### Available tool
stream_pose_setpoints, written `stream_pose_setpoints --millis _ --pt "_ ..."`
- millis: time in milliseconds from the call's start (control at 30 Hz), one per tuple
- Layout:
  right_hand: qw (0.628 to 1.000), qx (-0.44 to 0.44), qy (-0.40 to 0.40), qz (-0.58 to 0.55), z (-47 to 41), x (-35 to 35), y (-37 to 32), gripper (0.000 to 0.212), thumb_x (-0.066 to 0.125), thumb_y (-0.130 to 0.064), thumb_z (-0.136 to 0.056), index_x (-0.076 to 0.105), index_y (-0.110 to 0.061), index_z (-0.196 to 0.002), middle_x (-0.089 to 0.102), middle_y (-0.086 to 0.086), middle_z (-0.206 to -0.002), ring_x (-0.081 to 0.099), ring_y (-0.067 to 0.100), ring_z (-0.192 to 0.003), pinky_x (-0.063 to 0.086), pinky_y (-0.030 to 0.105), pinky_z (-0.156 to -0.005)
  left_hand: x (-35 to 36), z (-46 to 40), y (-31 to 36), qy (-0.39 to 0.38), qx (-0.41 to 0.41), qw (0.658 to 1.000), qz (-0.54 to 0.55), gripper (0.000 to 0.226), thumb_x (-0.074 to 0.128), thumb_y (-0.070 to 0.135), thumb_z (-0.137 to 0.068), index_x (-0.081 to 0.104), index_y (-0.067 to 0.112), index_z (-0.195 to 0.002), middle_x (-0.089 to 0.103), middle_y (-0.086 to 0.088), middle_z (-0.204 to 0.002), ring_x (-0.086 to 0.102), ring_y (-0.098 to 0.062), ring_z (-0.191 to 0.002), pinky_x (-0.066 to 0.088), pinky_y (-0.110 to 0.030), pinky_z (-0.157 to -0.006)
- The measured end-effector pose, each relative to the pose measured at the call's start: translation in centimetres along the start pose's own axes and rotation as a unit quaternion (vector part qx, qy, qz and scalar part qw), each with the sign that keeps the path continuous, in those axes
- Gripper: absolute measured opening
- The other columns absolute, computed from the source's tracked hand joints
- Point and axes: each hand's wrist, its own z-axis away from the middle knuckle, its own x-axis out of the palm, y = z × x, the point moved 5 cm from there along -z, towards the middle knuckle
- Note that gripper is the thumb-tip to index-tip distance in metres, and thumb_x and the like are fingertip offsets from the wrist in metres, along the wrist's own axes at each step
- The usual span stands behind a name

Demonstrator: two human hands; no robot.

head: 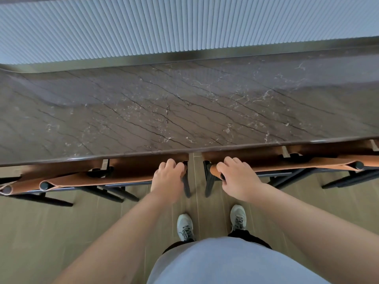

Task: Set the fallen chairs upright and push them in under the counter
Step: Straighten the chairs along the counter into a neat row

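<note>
Dark brown veined marble counter (184, 111) spans the whole view L to R, w/ a ribbed pale grey wall panel (164, 27) rising behind its far edge. Wood-plank floor (61, 232) runs below the near edge.

Upright under the near edge: tan leather sling chairs on black metal frames, seats tucked beneath the counter, only backrests and rear legs showing. Left chair (98, 179) sits under the near edge left of centre; right chair (287, 163) under the near edge right of centre. A narrow gap of floor separates the two at centre. More chairs of the same kind: one at the far L edge of view (12, 188), one at the far R (367, 160), both only partly in frame.

Left hand (168, 179) is curled over the top R end of the left chair's backrest, fingers wrapped on the rail. Right hand (235, 177) is clamped round the top L end of the right chair's backrest, thumb under, fingers over.

Pale grey lace-up sneakers (185, 226) stand on the floor behind the gap.
</note>
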Motion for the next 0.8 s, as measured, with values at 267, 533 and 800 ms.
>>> stream_pose_setpoints --millis 267,533,800 --pt "0.995 -0.082 -0.044 0.037 -1.2 0.5 0.1 0.033 0.063 -0.005 -0.082 0.047 -0.019 -0.108 0.043 0.006 -0.092 0.034 0.022 -0.072 0.030 0.036 -0.055 -0.2 -0.6 0.5 -0.057 0.014 0.994 -0.091 0.038 0.054 0.014 -0.089 0.042 0.024 -0.123 0.047 -0.005 -0.110 0.049 -0.025 -0.095 0.043 -0.033 -0.072" --pt "0.987 -0.128 -0.088 0.035 -2.2 0.3 0.4 0.026 0.060 -0.012 -0.084 0.048 -0.019 -0.106 0.038 0.000 -0.089 0.048 0.024 -0.075 0.035 0.035 -0.055 0.0 -0.7 0.0 -0.057 0.029 0.995 -0.070 0.018 0.052 0.016 -0.089 0.049 0.021 -0.106 0.034 0.002 -0.094 0.043 -0.020 -0.090 0.035 -0.031 -0.064" --pt "0.983 -0.143 -0.103 0.050 -3.1 0.1 -0.1 0.023 0.059 -0.013 -0.083 0.049 -0.017 -0.104 0.042 0.002 -0.089 0.054 0.027 -0.078 0.040 0.035 -0.056 -0.1 -0.8 0.0 -0.061 0.045 0.995 -0.069 0.017 0.052 0.018 -0.090 0.051 0.022 -0.106 0.037 0.003 -0.095 0.046 -0.020 -0.094 0.039 -0.032 -0.061"
